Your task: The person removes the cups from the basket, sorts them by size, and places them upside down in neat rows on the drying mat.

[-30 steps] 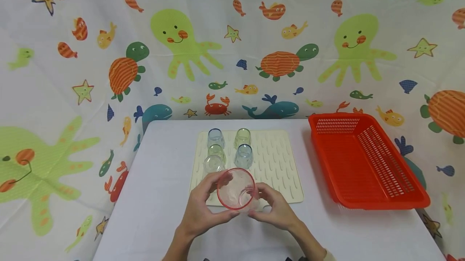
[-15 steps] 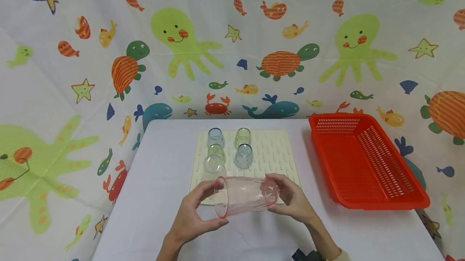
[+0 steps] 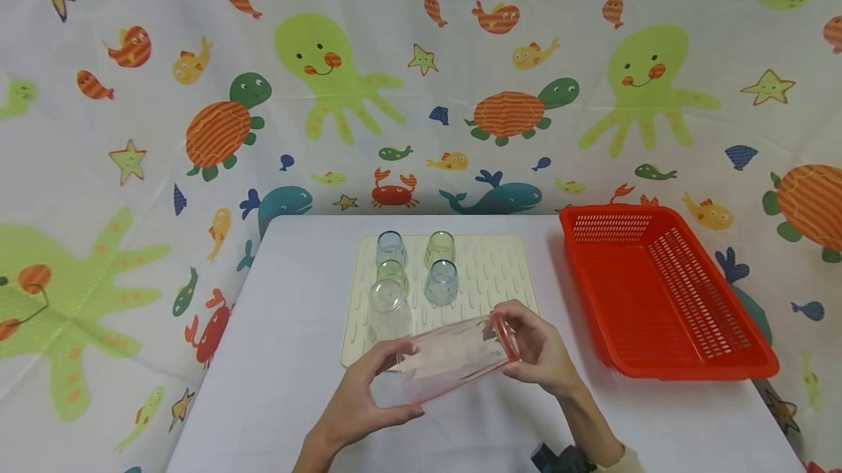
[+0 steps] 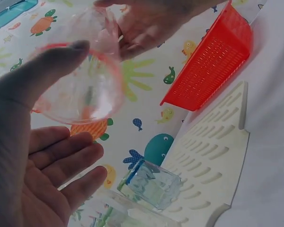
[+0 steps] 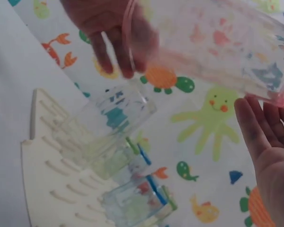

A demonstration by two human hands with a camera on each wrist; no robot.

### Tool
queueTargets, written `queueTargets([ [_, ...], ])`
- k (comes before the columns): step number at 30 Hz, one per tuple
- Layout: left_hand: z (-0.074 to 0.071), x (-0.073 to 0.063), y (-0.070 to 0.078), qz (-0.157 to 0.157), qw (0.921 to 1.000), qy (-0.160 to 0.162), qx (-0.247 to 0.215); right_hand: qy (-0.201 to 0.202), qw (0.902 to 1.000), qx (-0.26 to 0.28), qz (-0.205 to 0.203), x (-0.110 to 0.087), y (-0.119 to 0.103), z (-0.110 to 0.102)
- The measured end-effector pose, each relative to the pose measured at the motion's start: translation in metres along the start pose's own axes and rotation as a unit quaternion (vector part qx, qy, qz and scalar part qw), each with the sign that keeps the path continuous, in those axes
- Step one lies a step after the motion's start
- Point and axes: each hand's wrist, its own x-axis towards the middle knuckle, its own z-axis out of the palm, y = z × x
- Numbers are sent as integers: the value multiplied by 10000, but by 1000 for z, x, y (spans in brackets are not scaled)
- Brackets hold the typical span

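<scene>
A pink see-through drinking glass (image 3: 454, 356) is held lengthwise between both hands above the near part of a cream ridged mat (image 3: 493, 275). My left hand (image 3: 368, 392) is round its left end, thumb below and fingers above. In the left wrist view the thumb overlaps the pink rim, and the other fingers (image 4: 80, 156) spread beneath it. My right hand (image 3: 542, 349) grips the right end, with fingertips over the top and the thumb below. Just behind the pink glass a tall clear glass (image 3: 389, 312) stands on the mat.
On the mat behind stand small blue glasses (image 3: 441, 283) and green ones (image 3: 440, 248) in two columns. A red plastic basket (image 3: 691, 367) sits at the right of the white table (image 3: 296, 297). A patterned sea-animal cloth (image 3: 421, 107) hangs behind.
The pink glass has turned from its open end facing up at me to lying sideways, its right end now raised. The right hand has moved right along with that end.
</scene>
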Motion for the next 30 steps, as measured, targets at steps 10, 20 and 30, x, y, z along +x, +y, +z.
queueTargets([
  [10,-7,-16,-14,-214,9935,755,823,234,9963,-820,-52,5,-3,1],
  [20,-18,-32,-43,-895,9645,1519,1968,808,9861,-1424,282,15,-2,4],
  [30,-13,-37,-74,-1423,9430,1520,2597,1232,9635,-2330,475,33,16,11],
])
